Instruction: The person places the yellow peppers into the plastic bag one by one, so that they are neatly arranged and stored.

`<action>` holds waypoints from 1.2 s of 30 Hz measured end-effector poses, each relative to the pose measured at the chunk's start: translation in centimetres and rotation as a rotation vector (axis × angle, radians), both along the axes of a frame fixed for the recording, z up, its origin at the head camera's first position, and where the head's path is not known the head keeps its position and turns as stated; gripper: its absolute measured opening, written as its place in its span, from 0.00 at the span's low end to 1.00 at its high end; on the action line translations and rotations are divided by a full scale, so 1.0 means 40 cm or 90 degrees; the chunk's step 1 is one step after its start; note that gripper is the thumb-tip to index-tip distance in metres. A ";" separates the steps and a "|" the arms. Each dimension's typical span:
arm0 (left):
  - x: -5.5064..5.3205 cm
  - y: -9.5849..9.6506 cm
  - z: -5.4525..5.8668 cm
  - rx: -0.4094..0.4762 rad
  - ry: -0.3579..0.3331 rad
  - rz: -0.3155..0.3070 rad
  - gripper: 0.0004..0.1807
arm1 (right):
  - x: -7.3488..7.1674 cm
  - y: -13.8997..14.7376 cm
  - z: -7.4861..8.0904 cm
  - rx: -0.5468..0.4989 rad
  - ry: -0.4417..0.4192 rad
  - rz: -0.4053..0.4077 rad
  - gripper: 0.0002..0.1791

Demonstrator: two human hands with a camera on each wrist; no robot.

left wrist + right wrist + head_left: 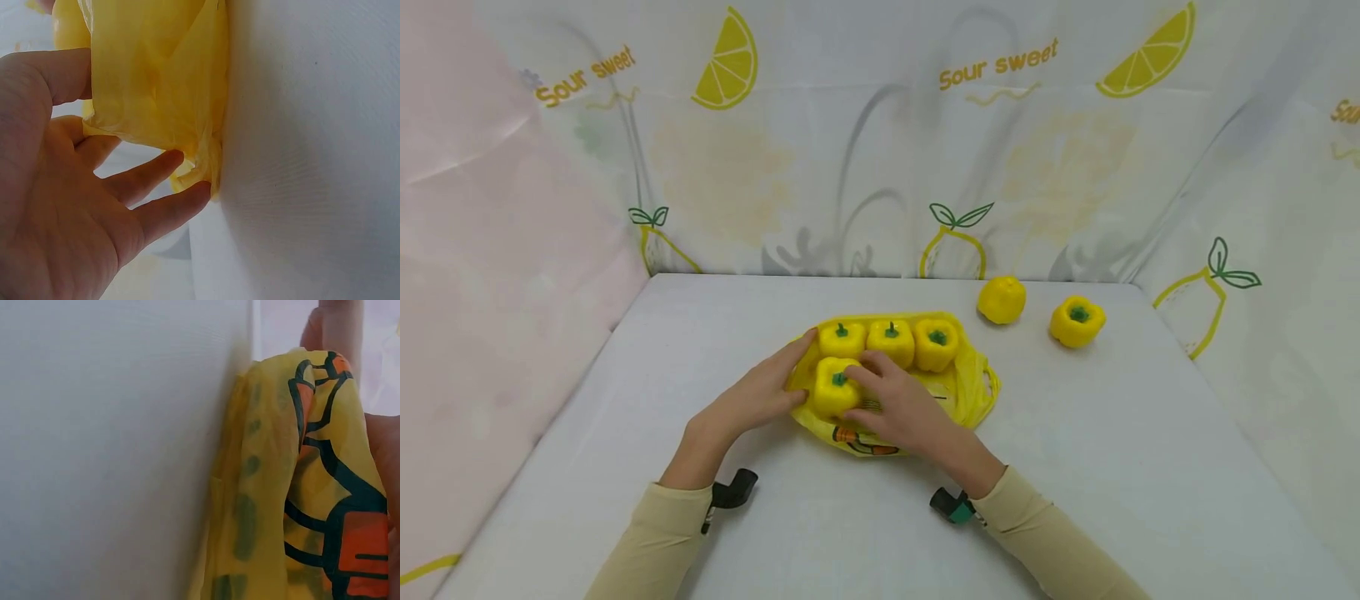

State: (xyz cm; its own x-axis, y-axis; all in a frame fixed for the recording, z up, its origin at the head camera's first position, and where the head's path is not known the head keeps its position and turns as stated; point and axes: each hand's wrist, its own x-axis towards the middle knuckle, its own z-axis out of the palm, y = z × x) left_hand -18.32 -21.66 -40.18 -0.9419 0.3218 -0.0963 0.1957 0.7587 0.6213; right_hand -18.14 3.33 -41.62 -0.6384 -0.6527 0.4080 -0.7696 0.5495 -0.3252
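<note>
A yellow plastic bag lies flat on the white table with several yellow bell peppers on it. Three stand in a back row; a fourth pepper sits in front at the left. My left hand lies with straight fingers against the bag's left edge beside that front pepper. In the left wrist view its fingers touch the crumpled bag. My right hand rests on the front pepper's right side, fingers laid over its top. The right wrist view shows the bag's printed side.
Two more yellow peppers stand loose on the table at the back right, one stem down and one stem up. A lemon-print sheet walls the table at the back and both sides.
</note>
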 end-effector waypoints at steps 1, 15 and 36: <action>0.000 0.000 0.000 0.000 0.000 0.001 0.48 | 0.000 0.001 0.000 0.000 0.004 -0.002 0.26; -0.001 0.000 0.000 0.005 -0.005 0.000 0.48 | -0.026 0.055 0.049 -0.080 -0.105 -0.039 0.31; 0.004 0.001 -0.002 0.005 0.006 0.002 0.48 | -0.161 0.304 0.098 -0.236 -0.095 -0.241 0.27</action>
State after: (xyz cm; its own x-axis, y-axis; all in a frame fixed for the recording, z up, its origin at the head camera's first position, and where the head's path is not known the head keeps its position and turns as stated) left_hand -18.16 -21.64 -40.25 -0.9435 0.3202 -0.0852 0.1993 0.7539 0.6260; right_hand -24.58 15.51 -37.70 -0.8692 -0.1961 0.4539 -0.4713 0.6062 -0.6406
